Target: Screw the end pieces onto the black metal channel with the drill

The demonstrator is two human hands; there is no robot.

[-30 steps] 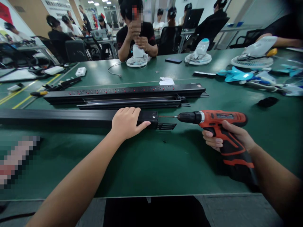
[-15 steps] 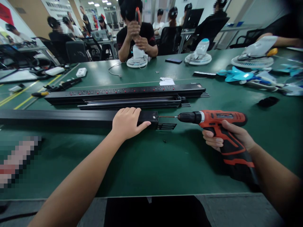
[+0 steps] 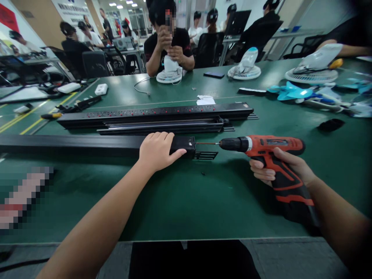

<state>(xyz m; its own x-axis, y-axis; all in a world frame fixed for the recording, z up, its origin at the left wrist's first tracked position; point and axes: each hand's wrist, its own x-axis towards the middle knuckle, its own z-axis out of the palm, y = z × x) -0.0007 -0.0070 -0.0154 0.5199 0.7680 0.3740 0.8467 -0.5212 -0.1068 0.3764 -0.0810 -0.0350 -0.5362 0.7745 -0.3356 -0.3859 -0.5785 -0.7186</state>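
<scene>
A long black bar [image 3: 122, 142] lies across the green table in front of me, its left end beyond the picture. My left hand [image 3: 157, 152] grips it near the right end, fingers over the top and thumb along the near side. In my right hand [image 3: 293, 166] is an orange and black cordless drill [image 3: 273, 145], held by its handle with the fingers wrapped round. Its long thin bit [image 3: 207, 143] points left and meets the bar's end face; the tip itself is hidden. A slotted black bracket [image 3: 206, 155] sticks out below that end.
Behind the bar lie a black power strip [image 3: 151, 113] with red-marked sockets and a narrower black rail [image 3: 162, 126]. A tiny dark piece [image 3: 203, 173] rests nearby. Across the table, a person [image 3: 170, 46] works on a white fan [image 3: 169, 76]. Blue fan blades [image 3: 293, 91] lie right.
</scene>
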